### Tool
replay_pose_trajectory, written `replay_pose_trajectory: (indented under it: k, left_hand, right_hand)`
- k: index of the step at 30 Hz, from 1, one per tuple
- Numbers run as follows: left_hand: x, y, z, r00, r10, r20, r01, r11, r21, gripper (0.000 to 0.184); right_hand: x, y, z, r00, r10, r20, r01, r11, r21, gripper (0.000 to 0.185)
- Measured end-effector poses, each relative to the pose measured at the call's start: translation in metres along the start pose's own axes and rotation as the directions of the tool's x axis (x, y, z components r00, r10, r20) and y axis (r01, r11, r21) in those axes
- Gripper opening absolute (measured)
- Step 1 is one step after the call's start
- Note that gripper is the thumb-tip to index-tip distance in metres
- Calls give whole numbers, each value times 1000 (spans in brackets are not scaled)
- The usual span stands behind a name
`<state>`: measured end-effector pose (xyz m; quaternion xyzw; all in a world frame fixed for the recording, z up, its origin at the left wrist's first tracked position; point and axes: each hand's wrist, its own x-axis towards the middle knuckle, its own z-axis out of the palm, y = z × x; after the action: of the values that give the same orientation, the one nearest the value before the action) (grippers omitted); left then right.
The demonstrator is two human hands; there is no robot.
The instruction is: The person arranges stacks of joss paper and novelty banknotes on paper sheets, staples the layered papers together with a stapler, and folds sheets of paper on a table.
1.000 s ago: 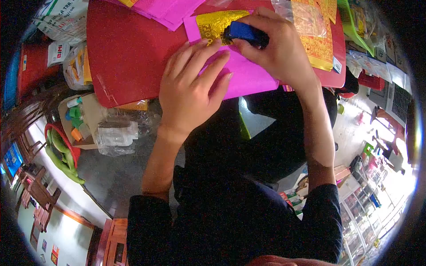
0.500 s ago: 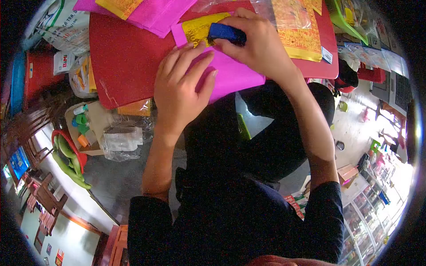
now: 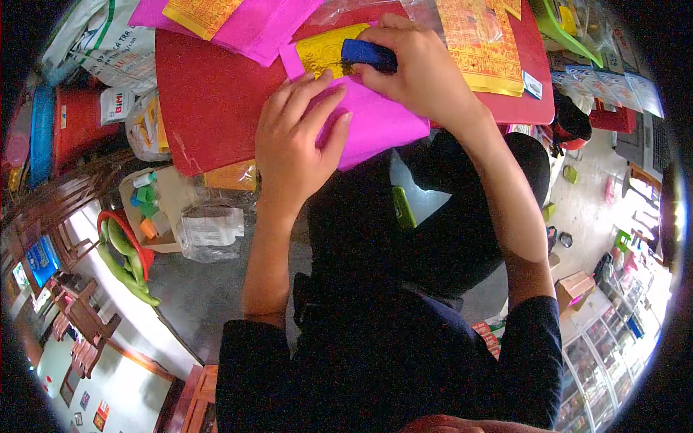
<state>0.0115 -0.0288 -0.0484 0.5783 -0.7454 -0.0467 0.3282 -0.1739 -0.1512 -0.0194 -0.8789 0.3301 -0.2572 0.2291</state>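
Note:
My right hand (image 3: 422, 68) grips a short blue stapler (image 3: 369, 55), fingers on its far side and thumb on the near side. The stapler rests over the right end of a yellow embossed paper (image 3: 320, 52). Beneath the yellow paper lies a pink sheet (image 3: 382, 124), folded or layered, whose near edge hangs past the table's front edge. My left hand (image 3: 299, 130) lies on the pink sheet with fingers outstretched, its fingertips at the near edge of the yellow paper. The stapler's underside is hidden.
The red table (image 3: 209, 101) carries a pink paper stack (image 3: 253, 32) at the back left and yellow printed sheets (image 3: 484, 54) at the right, partly under clear plastic. Below left stand a cardboard box (image 3: 170, 242) and a red basket (image 3: 148, 263) of long green vegetables.
The view has shifted slightly, so the surroundings sit a little further right. Both hands keep nearly the same place on the papers, and the stapler stays in my right hand.

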Motion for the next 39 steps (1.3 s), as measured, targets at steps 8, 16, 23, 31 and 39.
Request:
replay_pose_trajectory:
  k: [8, 16, 23, 31, 39]
  left_hand:
    - [2, 3, -2, 1000, -7, 2, 7, 1000, 15, 29]
    - [2, 5, -4, 999, -16, 29, 15, 1000, 26, 29]
    - [4, 6, -2, 1000, 10, 4, -10, 999, 41, 27]
    - [42, 10, -6, 996, -78, 45, 72, 991, 110, 41]
    - [90, 17, -7, 952, -33, 304, -49, 965, 258, 47]
  right_hand:
    - [-1, 9, 6, 1000, 8, 3, -8, 999, 38, 35]
    - [-3, -1, 6, 999, 24, 27, -23, 999, -38, 34]
    - [-1, 11, 7, 996, -68, -60, 76, 988, 134, 29]
    - [-9, 41, -25, 969, -48, -241, -23, 959, -282, 38]
    - [-19, 38, -43, 925, 5, -380, -49, 993, -107, 41]
